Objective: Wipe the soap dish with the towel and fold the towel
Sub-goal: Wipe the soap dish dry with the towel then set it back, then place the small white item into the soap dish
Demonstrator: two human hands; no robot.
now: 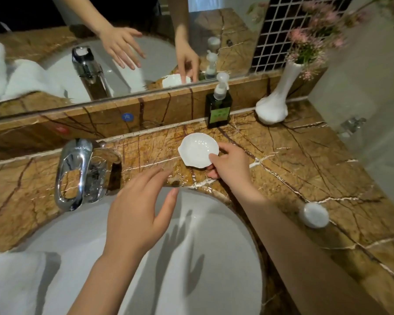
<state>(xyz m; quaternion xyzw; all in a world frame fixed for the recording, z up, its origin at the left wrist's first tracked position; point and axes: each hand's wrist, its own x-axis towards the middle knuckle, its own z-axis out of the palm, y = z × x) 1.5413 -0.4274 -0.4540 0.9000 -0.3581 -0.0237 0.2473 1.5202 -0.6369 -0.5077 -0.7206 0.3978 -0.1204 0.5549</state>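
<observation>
Open basin in front, clutter along the far wall

The sink basin lies open near and centre, with only the left hand hovering spread over it; the chrome faucet blocks its far-left rim and a white towel fills the near-left corner. To the right the marble counter is mostly bare, save a small round white lid; the pump bottle and white vase stand against the far backsplash

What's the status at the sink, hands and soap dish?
Right hand gripping soap dish rim on counter. Left hand open over basin, empty. Towel lower left, untouched. Nothing in the way.
</observation>
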